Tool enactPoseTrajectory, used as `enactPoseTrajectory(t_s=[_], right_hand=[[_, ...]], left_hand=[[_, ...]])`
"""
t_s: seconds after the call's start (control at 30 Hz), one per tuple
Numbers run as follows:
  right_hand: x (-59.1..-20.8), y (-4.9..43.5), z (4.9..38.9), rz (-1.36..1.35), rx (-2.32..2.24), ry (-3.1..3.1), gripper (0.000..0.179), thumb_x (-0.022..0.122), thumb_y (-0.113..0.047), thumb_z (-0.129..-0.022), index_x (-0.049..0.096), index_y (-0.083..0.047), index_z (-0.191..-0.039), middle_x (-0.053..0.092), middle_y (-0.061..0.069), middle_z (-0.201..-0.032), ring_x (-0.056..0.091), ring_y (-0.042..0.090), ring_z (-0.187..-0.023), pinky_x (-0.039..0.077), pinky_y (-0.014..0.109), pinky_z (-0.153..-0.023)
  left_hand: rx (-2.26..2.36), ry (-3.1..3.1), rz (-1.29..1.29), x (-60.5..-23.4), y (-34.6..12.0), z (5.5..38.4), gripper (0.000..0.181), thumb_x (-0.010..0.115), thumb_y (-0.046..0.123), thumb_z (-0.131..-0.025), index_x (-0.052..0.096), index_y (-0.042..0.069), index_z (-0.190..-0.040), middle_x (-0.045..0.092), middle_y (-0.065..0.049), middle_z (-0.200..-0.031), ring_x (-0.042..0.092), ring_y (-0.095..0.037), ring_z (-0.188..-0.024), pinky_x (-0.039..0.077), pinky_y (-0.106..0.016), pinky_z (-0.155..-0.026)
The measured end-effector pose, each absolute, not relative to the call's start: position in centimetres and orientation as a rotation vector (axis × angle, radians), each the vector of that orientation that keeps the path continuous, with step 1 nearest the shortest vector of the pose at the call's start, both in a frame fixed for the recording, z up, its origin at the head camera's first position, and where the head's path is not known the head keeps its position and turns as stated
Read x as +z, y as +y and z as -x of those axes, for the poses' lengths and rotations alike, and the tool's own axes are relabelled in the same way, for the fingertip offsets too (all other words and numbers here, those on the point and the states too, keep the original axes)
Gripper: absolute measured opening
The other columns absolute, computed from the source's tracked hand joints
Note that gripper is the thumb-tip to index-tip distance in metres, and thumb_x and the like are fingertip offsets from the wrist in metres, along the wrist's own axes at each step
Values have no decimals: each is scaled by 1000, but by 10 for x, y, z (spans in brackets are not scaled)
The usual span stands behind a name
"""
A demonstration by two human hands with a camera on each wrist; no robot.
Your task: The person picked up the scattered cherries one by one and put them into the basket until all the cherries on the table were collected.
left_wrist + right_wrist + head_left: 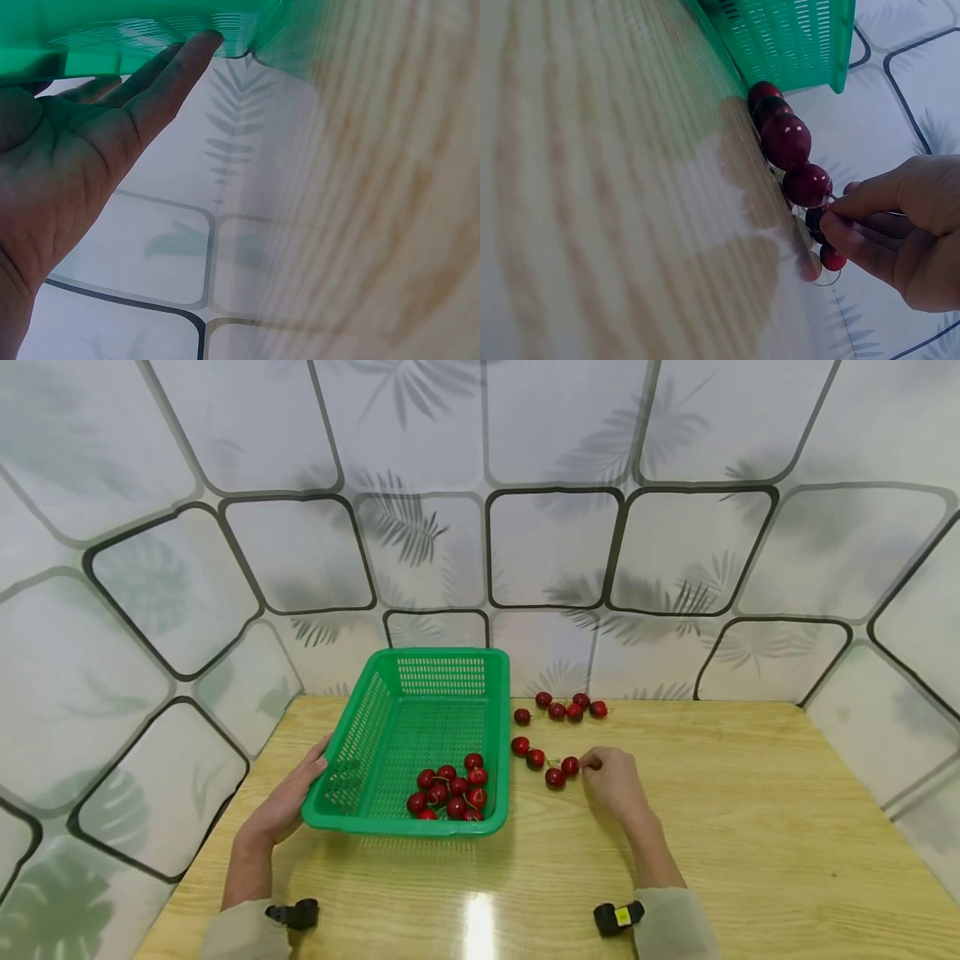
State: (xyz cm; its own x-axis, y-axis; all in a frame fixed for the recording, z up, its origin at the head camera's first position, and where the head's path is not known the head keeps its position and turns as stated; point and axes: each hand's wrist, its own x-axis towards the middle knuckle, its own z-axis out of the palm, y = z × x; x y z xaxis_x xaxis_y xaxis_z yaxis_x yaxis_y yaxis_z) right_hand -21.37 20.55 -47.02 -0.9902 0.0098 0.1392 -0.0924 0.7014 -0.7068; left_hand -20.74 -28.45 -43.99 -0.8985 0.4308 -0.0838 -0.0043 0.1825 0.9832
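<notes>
And here's the right hand (617, 785), on the right side of the bench (735, 810), thumb and forefinger meeting at a stem: the grip is closed in a pinch on a cherry (570, 767)! That one sits at the right end of the near row, and another cherry (555, 777) lies just beside it, to its left. Two more, one cherry (536, 759) and then a second cherry (521, 746), carry the row left and farther off, towards the basket (501, 735).

Across to the left hand (288, 795), and it's at the basket's left side, fingers stretched out straight and laid against the outer wall just under the rim; that grip is open, nothing curled round.

Look inside the green basket: a cluster of cherries (438, 793) is bunched in the near right corner, some showing stems, while the far part shows bare slatted floor. Beyond the near row, to the right of the basket, there's a far group of six cherries (557, 712), set close to the backdrop (555, 547) with its leaf pattern and dark outlines.

Both wrists wear black straps, the left strap (303, 914) and the right strap (618, 918), this one with a yellow patch, each beside a pale sleeve (675, 922).
</notes>
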Motion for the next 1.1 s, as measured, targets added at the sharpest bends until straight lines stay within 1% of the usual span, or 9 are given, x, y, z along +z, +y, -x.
enactPoseTrajectory(t_s=[0.13,0.23,0.33,0.47,0.57,0.63,0.8,0.93,1.1], right_hand=[[-468,206,213,16,1190,-2708,12,63,7,-86,74,4,-90,71,14,-83,66,27,-77,53,36,-68],[-466,206,213,58,1206,-2635,11,63,6,-87,74,3,-89,71,15,-82,66,28,-76,53,34,-66],[-463,206,212,85,1232,-2570,11,64,3,-89,75,4,-90,72,17,-84,68,30,-77,54,35,-66],[-460,206,211,136,1277,-2528,11,64,0,-91,75,3,-93,73,18,-89,69,31,-82,55,37,-69],[-457,206,210,158,1298,-2506,11,65,-1,-91,75,2,-94,73,18,-90,68,31,-83,54,35,-69],[-455,206,210,158,1311,-2487,11,66,-2,-91,75,2,-94,73,17,-89,68,30,-82,53,30,-67],[-449,203,208,166,1356,-2428,11,68,-6,-91,76,1,-94,74,14,-86,68,21,-76,49,21,-62],[-439,198,209,159,1414,-2370,12,69,-7,-90,77,2,-95,74,14,-85,67,14,-73,50,19,-62],[-423,186,210,138,1515,-2303,9,72,-7,-89,77,0,-92,74,14,-85,66,10,-71,51,19,-62]], left_hand=[[1755,2131,-400,-440,-285,207,65,22,38,-111,-13,11,-159,-10,-23,-162,55,-10,-110,48,-22,-87],[1754,2124,-395,-439,-284,208,65,22,39,-111,-13,12,-159,-8,-24,-162,56,-12,-109,49,-23,-87],[1752,2128,-385,-438,-284,208,66,22,39,-111,-12,11,-159,-8,-23,-162,55,-11,-110,48,-22,-88],[1749,2135,-376,-438,-284,209,66,22,39,-111,-13,10,-159,-8,-23,-162,54,-8,-111,47,-20,-88],[1748,2130,-375,-438,-284,209,66,22,39,-111,-13,10,-159,-6,-24,-162,55,-9,-110,47,-21,-88],[1747,2130,-373,-437,-284,209,66,23,39,-111,-13,10,-159,-5,-24,-162,55,-8,-110,47,-21,-88],[1754,2118,-376,-437,-283,209,66,23,39,-111,-12,10,-159,-2,-25,-161,56,-9,-108,47,-21,-88],[1762,2105,-370,-438,-283,209,66,23,40,-111,-12,10,-159,-2,-25,-161,57,-9,-107,48,-21,-88],[1762,2098,-365,-439,-285,208,66,22,39,-111,-14,10,-158,-2,-25,-161,58,-9,-106,48,-22,-87]])
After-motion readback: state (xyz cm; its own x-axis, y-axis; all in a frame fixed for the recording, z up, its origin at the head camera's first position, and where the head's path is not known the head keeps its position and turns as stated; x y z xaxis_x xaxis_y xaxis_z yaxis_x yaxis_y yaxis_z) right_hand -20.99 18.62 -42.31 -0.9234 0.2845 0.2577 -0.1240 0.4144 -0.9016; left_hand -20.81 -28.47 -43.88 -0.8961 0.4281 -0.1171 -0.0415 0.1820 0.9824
